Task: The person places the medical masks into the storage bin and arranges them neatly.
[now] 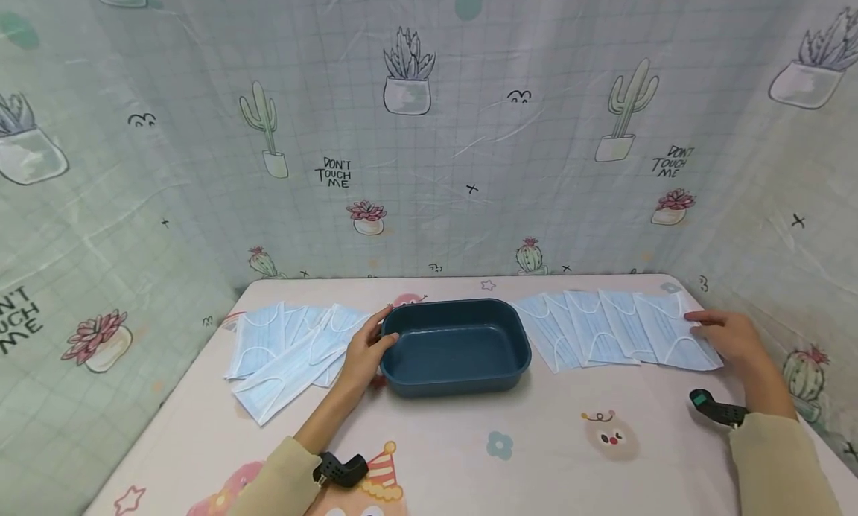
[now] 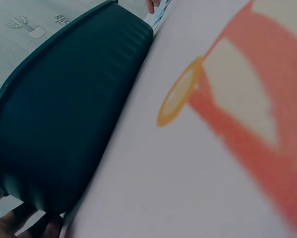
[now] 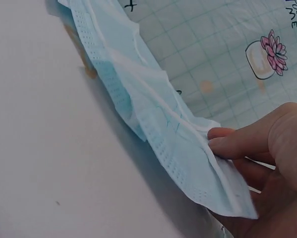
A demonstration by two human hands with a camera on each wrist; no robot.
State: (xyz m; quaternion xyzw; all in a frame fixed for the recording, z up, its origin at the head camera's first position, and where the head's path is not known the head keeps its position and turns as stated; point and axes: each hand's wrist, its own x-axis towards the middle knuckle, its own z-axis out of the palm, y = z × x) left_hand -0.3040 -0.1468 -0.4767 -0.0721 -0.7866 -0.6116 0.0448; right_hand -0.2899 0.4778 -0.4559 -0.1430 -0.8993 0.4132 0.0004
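Note:
A dark blue rectangular plastic basin stands at the middle of the table. At its left end my left hand grips the wall, thumb over the rim and fingers along the outside; in the left wrist view the basin's side fills much of the picture. To the right, pale blue disposable face masks lie overlapped in a row. My right hand pinches the right edge of the outermost face mask between thumb and fingers. Close up, that mask shows its white ear loop, with part of the fingers hidden behind it.
Left of the basin lies a second overlapping group of face masks. The table has a pale cloth with cartoon prints. A cactus-print curtain hangs behind and along both sides. Black straps with small devices circle both wrists.

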